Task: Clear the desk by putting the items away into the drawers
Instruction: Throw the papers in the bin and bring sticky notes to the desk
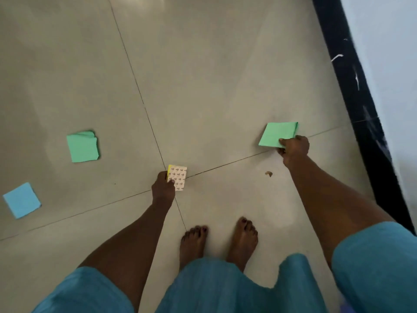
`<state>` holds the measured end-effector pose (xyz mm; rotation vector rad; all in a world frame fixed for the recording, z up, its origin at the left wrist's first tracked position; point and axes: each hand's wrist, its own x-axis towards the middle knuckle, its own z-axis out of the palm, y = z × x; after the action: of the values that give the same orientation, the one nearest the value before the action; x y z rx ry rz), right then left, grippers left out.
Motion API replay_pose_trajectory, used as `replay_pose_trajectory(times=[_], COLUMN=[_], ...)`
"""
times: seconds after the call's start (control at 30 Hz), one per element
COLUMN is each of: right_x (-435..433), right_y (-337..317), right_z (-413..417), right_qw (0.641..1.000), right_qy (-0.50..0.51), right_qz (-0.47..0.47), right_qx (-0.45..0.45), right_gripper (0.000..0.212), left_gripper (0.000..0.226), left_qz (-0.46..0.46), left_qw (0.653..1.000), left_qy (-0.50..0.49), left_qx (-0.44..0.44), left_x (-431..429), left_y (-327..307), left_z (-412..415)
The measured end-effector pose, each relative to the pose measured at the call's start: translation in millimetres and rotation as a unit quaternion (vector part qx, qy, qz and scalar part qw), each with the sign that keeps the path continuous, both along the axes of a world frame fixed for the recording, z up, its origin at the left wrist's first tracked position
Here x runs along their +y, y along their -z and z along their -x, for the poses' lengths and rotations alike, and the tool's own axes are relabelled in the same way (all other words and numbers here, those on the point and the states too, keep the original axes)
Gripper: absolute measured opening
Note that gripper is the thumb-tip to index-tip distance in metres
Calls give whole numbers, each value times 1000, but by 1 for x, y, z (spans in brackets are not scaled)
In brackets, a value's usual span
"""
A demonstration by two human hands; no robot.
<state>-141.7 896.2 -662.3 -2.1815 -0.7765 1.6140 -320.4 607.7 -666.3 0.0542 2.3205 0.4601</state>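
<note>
I look straight down at a tiled floor. My right hand pinches the corner of a green sticky-note pad, held just above the floor on the right. My left hand grips a yellow pad with a printed backing sheet near the middle. A second green pad lies on the floor at the left. A blue pad lies further left near the frame edge. No desk or drawer is in view.
My bare feet stand on the beige tiles below the hands. A small brown scrap lies near my right arm. A black skirting strip and a pale wall run along the right side.
</note>
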Motion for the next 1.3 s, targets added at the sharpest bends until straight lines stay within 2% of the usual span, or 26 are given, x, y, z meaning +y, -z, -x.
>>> replay_pose_trajectory(times=[0.1, 0.27, 0.4, 0.5, 0.77, 0.93, 1.03, 1.1, 1.17, 1.3], right_x=[-19, -56, -91, -119, -189, -268, -325, -367, -407, -475], right_y=[-43, -139, -242, -334, -549, -650, -694, -723, -746, -783], right_z=[-18, -55, -92, -128, -253, -346, -389, -416, -442, -476], right_qw=[996, 991, 982, 972, 898, 849, 810, 765, 726, 692], right_qy=[66, 112, 164, 216, 419, 494, 537, 586, 627, 639], right_qz=[19, 19, 5, -7, -108, -187, -235, -266, -282, -332], right_qx=[54, 68, 88, 90, 74, 11, -16, -25, -28, -56], right_gripper=[29, 35, 37, 36, 32, 12, 16, 19, 36, 29], left_gripper=[32, 33, 33, 34, 31, 33, 33, 34, 33, 35], left_qz=[-29, -78, -110, -138, -227, -279, -307, -326, -359, -430], left_qw=[999, 987, 968, 961, 913, 836, 773, 703, 630, 512], left_qy=[39, 137, 224, 234, 334, 464, 549, 625, 682, 742], left_qx=[-18, -40, -38, -50, -62, -86, -87, -92, -90, -52], left_x=[14, 42, 59, 67, 68, 51, 31, 9, -15, -52], left_y=[-43, -137, -237, -325, -510, -594, -633, -661, -687, -735], left_z=[-14, -39, -62, -93, -217, -322, -381, -421, -458, -518])
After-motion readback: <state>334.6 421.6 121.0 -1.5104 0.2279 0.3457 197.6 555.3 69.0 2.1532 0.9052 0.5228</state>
